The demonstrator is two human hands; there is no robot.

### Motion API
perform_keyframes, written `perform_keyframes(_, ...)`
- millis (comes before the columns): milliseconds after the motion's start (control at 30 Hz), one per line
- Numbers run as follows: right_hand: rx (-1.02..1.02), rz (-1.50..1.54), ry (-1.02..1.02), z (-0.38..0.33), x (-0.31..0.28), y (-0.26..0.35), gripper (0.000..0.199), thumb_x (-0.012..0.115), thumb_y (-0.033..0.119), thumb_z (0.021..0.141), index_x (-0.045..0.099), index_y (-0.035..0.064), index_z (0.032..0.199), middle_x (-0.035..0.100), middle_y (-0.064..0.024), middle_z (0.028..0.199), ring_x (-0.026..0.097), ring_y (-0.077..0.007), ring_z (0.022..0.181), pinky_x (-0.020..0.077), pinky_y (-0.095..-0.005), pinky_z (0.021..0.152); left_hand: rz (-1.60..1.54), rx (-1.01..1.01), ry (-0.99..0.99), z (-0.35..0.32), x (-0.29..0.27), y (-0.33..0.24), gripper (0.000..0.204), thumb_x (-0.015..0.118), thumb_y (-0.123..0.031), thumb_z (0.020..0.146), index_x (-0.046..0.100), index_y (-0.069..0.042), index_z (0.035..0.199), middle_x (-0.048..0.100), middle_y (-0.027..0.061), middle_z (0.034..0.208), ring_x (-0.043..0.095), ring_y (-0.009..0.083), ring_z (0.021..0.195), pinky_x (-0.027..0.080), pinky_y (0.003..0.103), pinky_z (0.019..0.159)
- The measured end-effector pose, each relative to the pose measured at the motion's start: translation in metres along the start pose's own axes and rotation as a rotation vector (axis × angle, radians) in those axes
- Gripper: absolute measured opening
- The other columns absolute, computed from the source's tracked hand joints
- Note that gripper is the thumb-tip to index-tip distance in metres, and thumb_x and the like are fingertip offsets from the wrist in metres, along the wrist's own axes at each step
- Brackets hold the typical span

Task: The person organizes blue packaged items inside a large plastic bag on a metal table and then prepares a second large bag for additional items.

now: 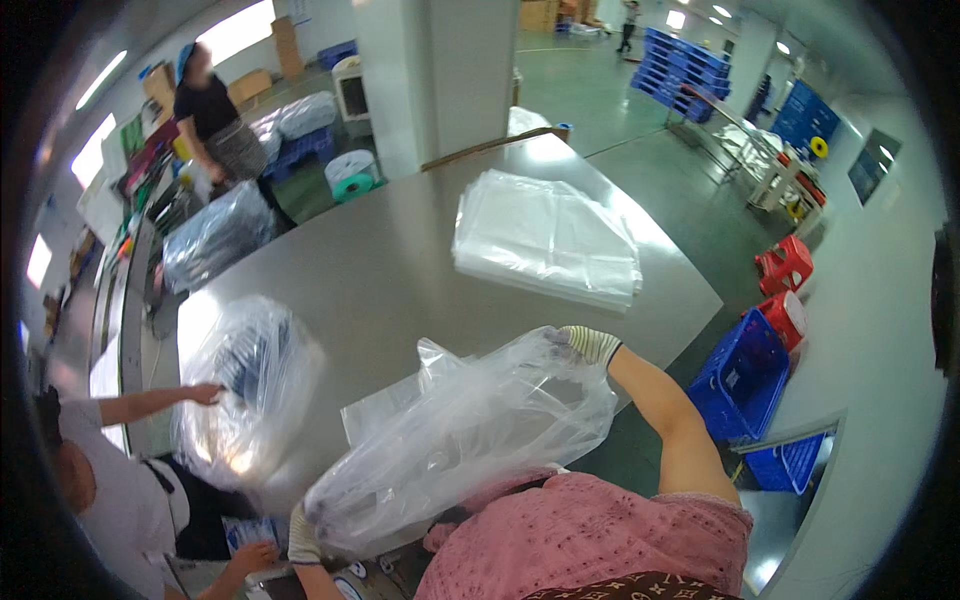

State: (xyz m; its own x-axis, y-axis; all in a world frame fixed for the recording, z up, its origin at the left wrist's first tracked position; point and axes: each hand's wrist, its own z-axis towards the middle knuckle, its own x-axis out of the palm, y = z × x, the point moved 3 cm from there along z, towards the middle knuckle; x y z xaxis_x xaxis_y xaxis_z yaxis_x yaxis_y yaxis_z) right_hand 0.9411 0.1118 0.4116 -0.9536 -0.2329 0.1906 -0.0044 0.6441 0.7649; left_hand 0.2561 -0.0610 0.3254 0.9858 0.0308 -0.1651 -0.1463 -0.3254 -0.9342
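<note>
A large clear plastic bag (470,430) stretches between my two hands, over the near edge of the metal table (370,270). My right hand (585,345), in a striped knit glove, grips its far right end. At the lower left, my left hand (308,525) wears a similar glove and holds the opposite end. Film covers the fingers of both hands in part. A flat piece of clear film sticks out from under the bag's left side. Farther back on the table lies a stack of flat clear plastic bags (545,240).
On the left, a co-worker's hand (207,394) touches a clear bag with dark blue contents (250,360). Another person (215,120) stands beyond a wrapped bundle (220,235). Blue crates (740,380) and red stools (785,265) stand at the right. A pillar (435,80) rises behind the table.
</note>
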Motion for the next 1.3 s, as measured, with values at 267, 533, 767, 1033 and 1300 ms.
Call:
perform_keyframes(267,0.064,0.324,-0.113,0.012,0.007,-0.038,0.054,0.067,0.057,0.081,0.065,0.0103,0.109,0.068,-0.0077,0.102,0.065,-0.0229,0.088,0.0512,-0.0435,0.083,0.324,0.113,-0.241,0.048,-0.024,-0.029,0.053,0.062,-0.012,0.086,0.045,0.004,0.134,0.051,0.0219,0.13,0.05,0.028,0.12,0.046,0.038,0.095)
perform_keyframes(533,-0.029,0.7,-0.459,0.087,0.1,-0.083,0.051,0.058,0.059,0.085,0.062,0.0165,0.113,0.064,-0.0034,0.11,0.06,-0.0191,0.085,0.0495,-0.0291,0.069,0.773,0.487,-0.073,-0.006,0.226,-0.108,0.023,0.056,-0.023,0.088,0.066,-0.002,0.084,0.064,0.0214,0.08,0.061,0.038,0.078,0.048,0.042,0.067)
perform_keyframes(767,-0.294,1.133,-0.364,0.084,0.169,-0.054,0.042,0.055,0.056,0.088,0.063,0.0163,0.097,0.063,-0.0014,0.08,0.054,-0.0165,0.058,0.0434,-0.031,0.047,-0.396,-0.621,0.35,0.006,0.304,-0.048,0.077,0.043,-0.066,0.089,0.038,-0.008,0.139,0.054,0.0174,0.129,0.06,0.0385,0.104,0.051,0.052,0.082)
perform_keyframes(1033,-0.067,1.217,0.218,0.122,0.228,-0.131,0.05,0.053,0.059,0.088,0.064,0.0131,0.104,0.065,-0.0057,0.088,0.06,-0.0217,0.072,0.051,-0.0357,0.06,-0.984,-0.372,0.362,0.011,0.327,-0.106,0.082,0.05,-0.064,0.085,0.037,-0.007,0.143,0.047,0.0138,0.14,0.047,0.0349,0.125,0.033,0.047,0.109)
perform_keyframes(1300,0.061,1.05,-0.048,0.061,0.246,-0.115,0.055,0.058,0.062,0.083,0.067,0.011,0.102,0.066,-0.0098,0.096,0.061,-0.0273,0.085,0.0528,-0.0424,0.08,-0.87,-0.37,0.03,0.079,0.27,0.021,0.046,0.067,-0.03,0.085,0.055,-0.007,0.124,0.064,0.0122,0.104,0.06,0.0293,0.093,0.05,0.044,0.085)
